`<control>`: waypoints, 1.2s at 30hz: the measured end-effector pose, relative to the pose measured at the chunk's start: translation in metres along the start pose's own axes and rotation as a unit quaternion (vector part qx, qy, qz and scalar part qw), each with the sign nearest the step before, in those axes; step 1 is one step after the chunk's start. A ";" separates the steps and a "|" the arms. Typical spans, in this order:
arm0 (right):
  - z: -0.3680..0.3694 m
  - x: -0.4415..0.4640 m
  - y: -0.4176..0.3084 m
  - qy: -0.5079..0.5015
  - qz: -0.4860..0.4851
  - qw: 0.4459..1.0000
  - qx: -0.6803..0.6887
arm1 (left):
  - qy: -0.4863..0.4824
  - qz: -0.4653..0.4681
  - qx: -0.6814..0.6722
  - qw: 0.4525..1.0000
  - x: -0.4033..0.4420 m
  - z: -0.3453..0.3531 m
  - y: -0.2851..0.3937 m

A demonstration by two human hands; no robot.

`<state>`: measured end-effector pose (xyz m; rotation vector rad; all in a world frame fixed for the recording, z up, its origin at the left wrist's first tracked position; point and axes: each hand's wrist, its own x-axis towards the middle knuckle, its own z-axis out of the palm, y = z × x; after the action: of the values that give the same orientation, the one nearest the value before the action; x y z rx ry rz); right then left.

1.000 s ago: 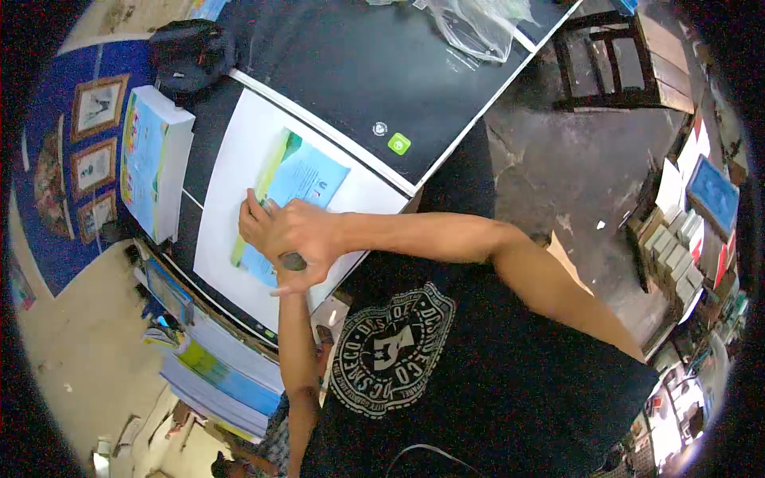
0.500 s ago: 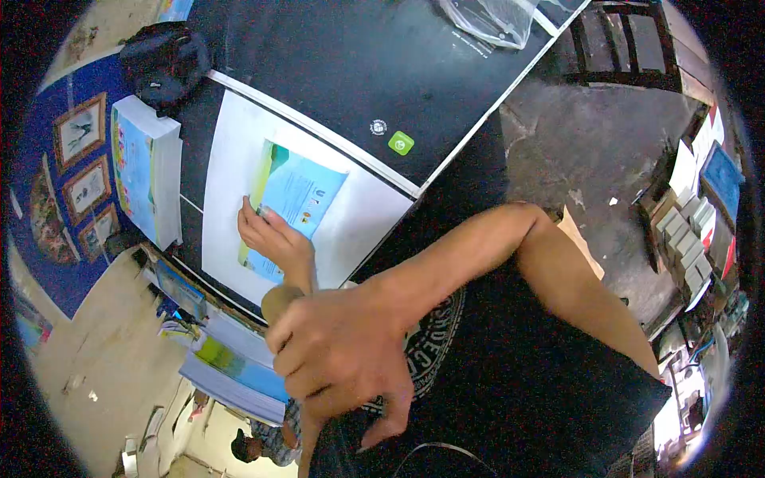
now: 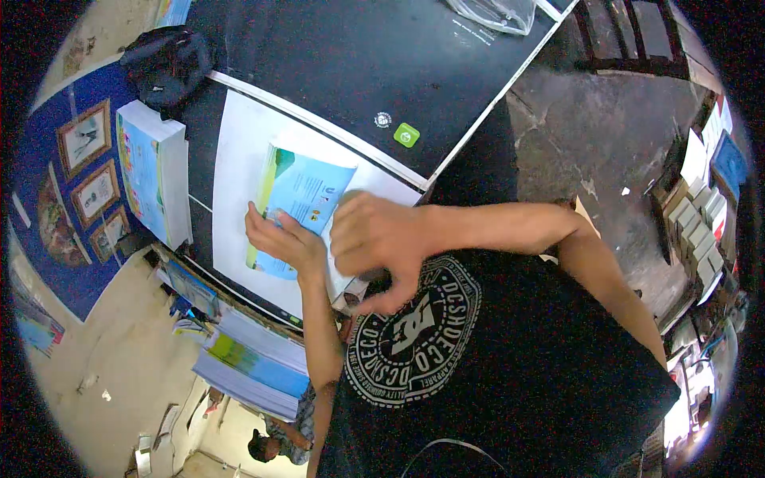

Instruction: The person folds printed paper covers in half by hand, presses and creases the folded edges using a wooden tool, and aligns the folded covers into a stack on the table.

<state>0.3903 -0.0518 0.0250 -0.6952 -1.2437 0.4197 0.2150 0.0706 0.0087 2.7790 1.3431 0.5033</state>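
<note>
My left hand [image 3: 283, 239] lies on a light blue and green printed booklet [image 3: 307, 187], its fingers stretched out and pressing on the cover. The booklet rests on a large white sheet [image 3: 239, 143] on the black table. My right hand [image 3: 378, 239] is a closed fist at the booklet's lower right edge, with the thumb bent away towards my body. Its curled fingers hide whatever may be inside. The right hand is slightly blurred.
A tall stack of printed books [image 3: 155, 175] stands left of the sheet, near a black bag [image 3: 167, 68]. More stacked books [image 3: 255, 358] are at lower left. A white strip [image 3: 319, 123] crosses the black table [image 3: 319, 56]. A person [image 3: 279, 442] is in the background.
My right fist has moved up and away from my body, from above my left forearm to the booklet's edge. My left hand stays on the booklet. The view has shifted slightly.
</note>
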 end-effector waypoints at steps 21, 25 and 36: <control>0.009 0.029 -0.011 0.030 -0.046 0.998 0.005 | -0.005 -0.004 0.015 1.000 0.004 0.012 0.013; 0.023 0.052 -0.031 0.051 -0.081 0.993 0.072 | -0.029 -0.021 -0.013 0.999 0.007 0.009 0.014; -0.002 0.082 -0.046 0.017 -0.095 0.988 0.117 | -0.061 -0.090 -0.006 0.994 0.010 0.012 0.027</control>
<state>0.4118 -0.0332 0.1143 -0.3786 -1.1931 0.3879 0.2448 0.0633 0.0042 2.5971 1.5346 0.3271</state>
